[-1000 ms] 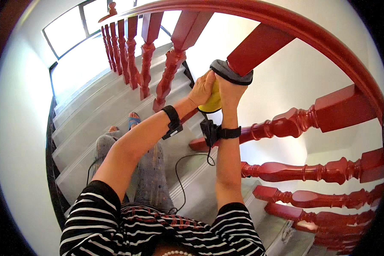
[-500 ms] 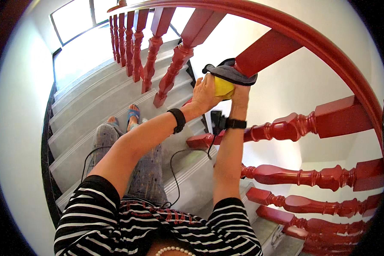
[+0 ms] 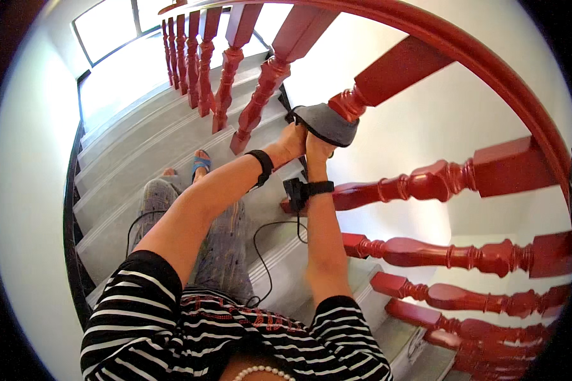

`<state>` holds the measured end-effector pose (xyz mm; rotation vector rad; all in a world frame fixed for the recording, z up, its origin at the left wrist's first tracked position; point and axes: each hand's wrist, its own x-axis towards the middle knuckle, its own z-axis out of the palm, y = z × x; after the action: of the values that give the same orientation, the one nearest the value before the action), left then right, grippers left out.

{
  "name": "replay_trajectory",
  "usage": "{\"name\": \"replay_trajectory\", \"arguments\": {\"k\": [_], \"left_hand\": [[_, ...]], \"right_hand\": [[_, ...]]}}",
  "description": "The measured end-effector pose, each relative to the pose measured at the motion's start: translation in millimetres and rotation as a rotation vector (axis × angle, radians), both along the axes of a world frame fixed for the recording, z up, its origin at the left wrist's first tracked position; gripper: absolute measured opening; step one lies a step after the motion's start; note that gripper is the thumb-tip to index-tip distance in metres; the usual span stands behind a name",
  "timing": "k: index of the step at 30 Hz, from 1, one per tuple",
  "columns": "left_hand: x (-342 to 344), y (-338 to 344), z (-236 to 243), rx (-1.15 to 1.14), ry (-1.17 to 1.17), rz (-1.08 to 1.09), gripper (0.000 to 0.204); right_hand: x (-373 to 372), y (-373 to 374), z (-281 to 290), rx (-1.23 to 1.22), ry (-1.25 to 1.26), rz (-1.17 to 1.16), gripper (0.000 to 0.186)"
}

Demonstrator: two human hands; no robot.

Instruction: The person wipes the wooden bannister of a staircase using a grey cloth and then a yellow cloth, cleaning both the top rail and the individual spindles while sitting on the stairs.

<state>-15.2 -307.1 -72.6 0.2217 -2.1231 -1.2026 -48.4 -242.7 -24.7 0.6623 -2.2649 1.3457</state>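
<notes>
A grey cloth (image 3: 334, 124) with black edging is wrapped around a red turned baluster (image 3: 400, 73), just below its square upper block. My left hand (image 3: 292, 141) is closed on the cloth's near-left edge, its fingers bunched against the fabric. Close beside it, my right hand (image 3: 318, 150) grips the cloth from below, its fingers mostly hidden under the fabric. Both hands touch the same cloth, and the lower part of this baluster is hidden behind them.
A curved red handrail (image 3: 489, 70) runs over several more red balusters (image 3: 438, 181). Grey stair treads (image 3: 117, 184) descend ahead, with a white wall (image 3: 32, 209) on the left. A black cable (image 3: 257, 247) hangs from my right wrist strap across my body.
Both hands and the cloth have slid down the baluster, toward the lower left, exposing the turned neck under the block. The cloth's yellow side has gone out of sight.
</notes>
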Motion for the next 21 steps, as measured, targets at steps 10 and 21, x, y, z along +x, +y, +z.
{"name": "replay_trajectory", "arguments": {"k": [10,21], "left_hand": [[38,-25,95,0.224,0.18,-0.1,0.039],[86,-4,185,0.509,0.219,-0.338,0.015]], "right_hand": [[22,59,77,-0.333,-0.097,0.305,0.054],[60,113,155,-0.337,-0.438,0.633,0.057]]}}
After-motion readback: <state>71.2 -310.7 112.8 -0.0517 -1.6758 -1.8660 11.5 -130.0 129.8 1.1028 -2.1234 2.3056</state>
